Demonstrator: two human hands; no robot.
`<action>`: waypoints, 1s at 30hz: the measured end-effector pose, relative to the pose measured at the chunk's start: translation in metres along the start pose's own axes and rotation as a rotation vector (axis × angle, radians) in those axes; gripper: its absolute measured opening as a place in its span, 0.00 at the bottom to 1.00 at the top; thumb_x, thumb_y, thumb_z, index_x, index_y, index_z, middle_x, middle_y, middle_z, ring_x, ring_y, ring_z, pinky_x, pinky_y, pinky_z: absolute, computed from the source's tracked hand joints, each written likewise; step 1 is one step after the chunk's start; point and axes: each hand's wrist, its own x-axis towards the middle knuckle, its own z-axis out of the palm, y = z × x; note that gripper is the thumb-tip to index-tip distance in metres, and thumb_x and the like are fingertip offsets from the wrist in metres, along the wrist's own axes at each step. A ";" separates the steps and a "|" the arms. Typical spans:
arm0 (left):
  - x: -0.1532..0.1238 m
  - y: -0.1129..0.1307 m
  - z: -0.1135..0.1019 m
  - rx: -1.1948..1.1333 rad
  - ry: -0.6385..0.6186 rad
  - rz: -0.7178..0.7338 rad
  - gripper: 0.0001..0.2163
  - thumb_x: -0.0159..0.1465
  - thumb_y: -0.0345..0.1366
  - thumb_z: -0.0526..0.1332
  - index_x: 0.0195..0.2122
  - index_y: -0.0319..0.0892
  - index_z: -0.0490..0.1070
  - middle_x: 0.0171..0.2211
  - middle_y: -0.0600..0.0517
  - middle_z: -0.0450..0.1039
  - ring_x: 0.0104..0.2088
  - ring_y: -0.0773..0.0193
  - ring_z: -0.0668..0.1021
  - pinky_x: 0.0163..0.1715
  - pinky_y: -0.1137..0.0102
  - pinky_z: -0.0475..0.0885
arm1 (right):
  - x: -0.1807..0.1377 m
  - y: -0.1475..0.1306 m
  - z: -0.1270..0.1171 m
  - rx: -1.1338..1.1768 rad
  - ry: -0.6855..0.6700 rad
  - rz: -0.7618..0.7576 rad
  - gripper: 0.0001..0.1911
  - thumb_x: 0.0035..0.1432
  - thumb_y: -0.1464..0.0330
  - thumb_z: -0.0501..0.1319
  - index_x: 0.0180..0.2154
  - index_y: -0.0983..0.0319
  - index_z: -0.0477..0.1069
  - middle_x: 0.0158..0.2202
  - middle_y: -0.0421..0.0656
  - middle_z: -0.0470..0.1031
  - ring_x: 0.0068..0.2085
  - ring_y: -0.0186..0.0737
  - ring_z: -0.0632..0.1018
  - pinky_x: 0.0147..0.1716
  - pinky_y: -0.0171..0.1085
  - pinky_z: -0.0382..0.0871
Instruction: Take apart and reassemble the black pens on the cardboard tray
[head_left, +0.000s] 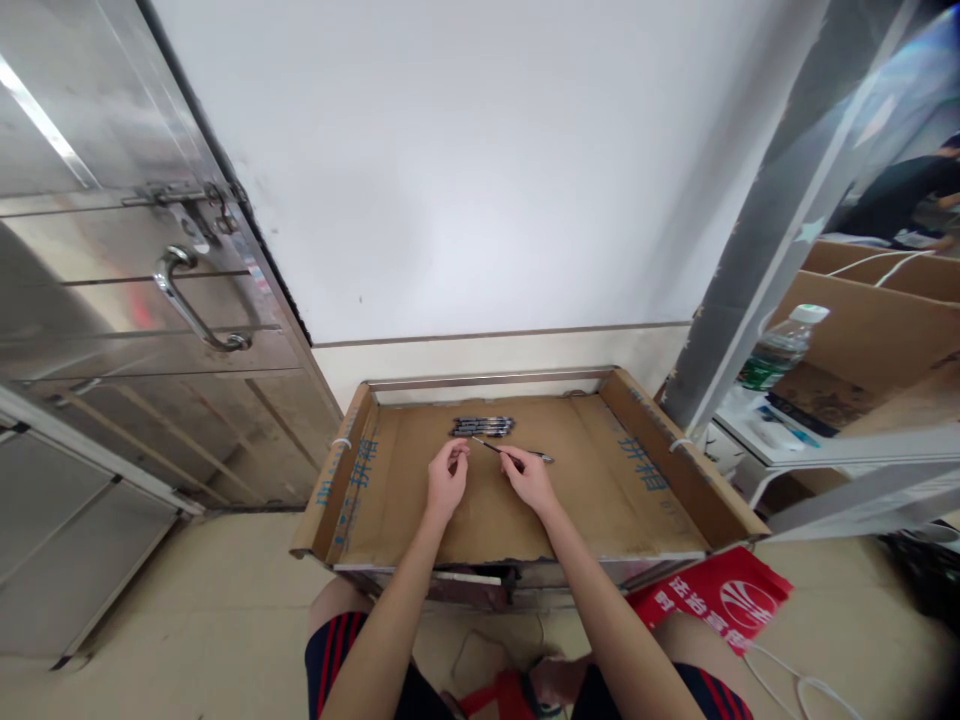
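A row of dark pens lies side by side on the cardboard-lined table, just beyond my hands. My right hand is closed on a slim dark pen. The pen's thin end points left toward my other hand, and its thicker end sticks out to the right. My left hand is curled, with thumb and fingertips drawn together near that thin end. Whether something small sits in those fingertips is too small to tell.
Raised cardboard sides edge the table, with a white wall behind. A metal door stands left. On the right are a plastic bottle, a large carton and a person. A red bag is below the table's right edge.
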 end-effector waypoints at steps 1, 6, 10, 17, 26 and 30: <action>0.000 0.000 0.000 0.018 0.006 0.008 0.10 0.64 0.34 0.53 0.45 0.40 0.67 0.38 0.46 0.74 0.40 0.63 0.77 0.45 0.65 0.72 | 0.000 -0.001 0.000 -0.008 0.002 -0.002 0.16 0.59 0.63 0.54 0.41 0.63 0.76 0.27 0.44 0.78 0.28 0.41 0.77 0.31 0.38 0.72; 0.002 0.003 0.000 0.068 0.014 -0.002 0.12 0.64 0.36 0.54 0.47 0.40 0.66 0.37 0.47 0.74 0.38 0.63 0.77 0.43 0.66 0.72 | 0.001 0.000 0.001 -0.067 -0.018 -0.043 0.15 0.59 0.64 0.53 0.40 0.62 0.77 0.30 0.45 0.79 0.32 0.43 0.79 0.36 0.41 0.72; 0.002 0.005 -0.001 0.105 -0.001 -0.007 0.11 0.64 0.39 0.54 0.45 0.41 0.69 0.39 0.47 0.74 0.40 0.62 0.77 0.44 0.65 0.72 | 0.001 0.001 0.002 -0.100 -0.072 -0.101 0.15 0.60 0.66 0.53 0.41 0.60 0.76 0.34 0.45 0.79 0.35 0.43 0.78 0.37 0.41 0.72; 0.002 0.002 -0.002 0.042 -0.015 -0.058 0.09 0.64 0.40 0.55 0.38 0.41 0.69 0.34 0.49 0.75 0.36 0.62 0.78 0.40 0.67 0.72 | 0.001 -0.005 -0.001 -0.051 -0.134 -0.087 0.14 0.60 0.67 0.53 0.40 0.59 0.77 0.34 0.44 0.79 0.34 0.41 0.77 0.37 0.39 0.71; 0.001 0.017 -0.002 0.121 -0.073 -0.044 0.11 0.65 0.41 0.52 0.33 0.41 0.69 0.30 0.51 0.74 0.33 0.64 0.76 0.36 0.70 0.69 | 0.003 0.000 -0.004 0.470 -0.079 0.214 0.16 0.54 0.57 0.60 0.39 0.62 0.73 0.26 0.43 0.76 0.28 0.38 0.76 0.32 0.38 0.72; 0.000 0.019 -0.003 0.147 -0.067 -0.038 0.13 0.66 0.42 0.52 0.30 0.40 0.68 0.27 0.52 0.72 0.30 0.65 0.75 0.34 0.72 0.68 | 0.002 -0.004 0.002 0.708 -0.036 0.305 0.18 0.51 0.55 0.64 0.38 0.60 0.72 0.26 0.41 0.76 0.28 0.38 0.75 0.32 0.37 0.71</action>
